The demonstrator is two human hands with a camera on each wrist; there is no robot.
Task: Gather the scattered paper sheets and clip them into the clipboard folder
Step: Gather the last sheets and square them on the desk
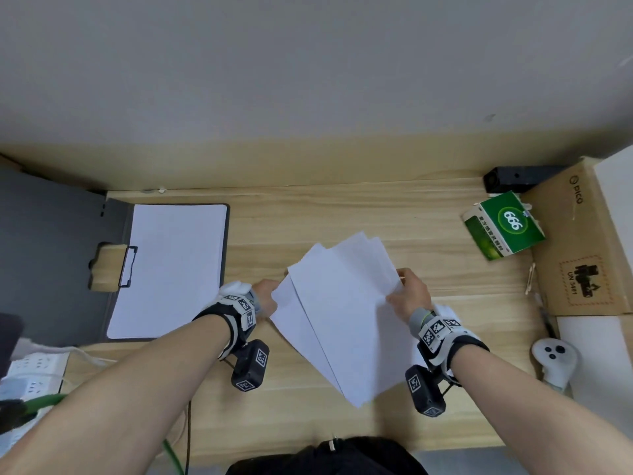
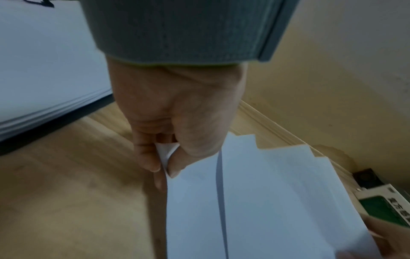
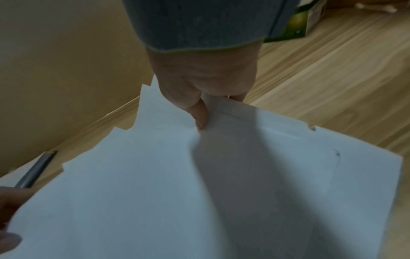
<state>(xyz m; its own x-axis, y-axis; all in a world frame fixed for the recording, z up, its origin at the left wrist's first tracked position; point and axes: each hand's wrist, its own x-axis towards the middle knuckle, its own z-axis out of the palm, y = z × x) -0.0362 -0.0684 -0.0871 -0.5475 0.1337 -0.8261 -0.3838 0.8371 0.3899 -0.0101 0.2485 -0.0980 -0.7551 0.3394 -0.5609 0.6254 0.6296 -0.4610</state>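
From the head view, the person's got a loose fan of plain white paper sheets (image 1: 337, 313) held up over the light wooden desk (image 1: 342, 214), roughly in the middle of it. The left hand (image 1: 265, 296) has the left edge and the right hand (image 1: 409, 294) has the right edge, thumb lying on top of the paper. The corners don't line up at all. Off to the left lies the dark grey clipboard folder (image 1: 68, 255), opened flat, with a neat white stack of paper (image 1: 168, 269) on its right half and the black wire clip (image 1: 127, 266) at the stack's left edge. On the far right there's a green and white carton marked 666 (image 1: 503, 226), leaning by a brown cardboard box (image 1: 579, 241), and a white handheld controller (image 1: 553, 358) nearer the person.

Left wrist view: the fingers (image 2: 146, 157) and thumb are pinching a folded-over corner of the sheets (image 2: 266, 201), tight together. The folder's stack (image 2: 44, 61) sits just behind the hand.

Right wrist view is blurry, but the thumb (image 3: 199, 113) presses down on the top sheet (image 3: 155, 192) while the fingers curl underneath, so the paper's gripped between them. The sheets bulge up in a soft ridge below the thumb.
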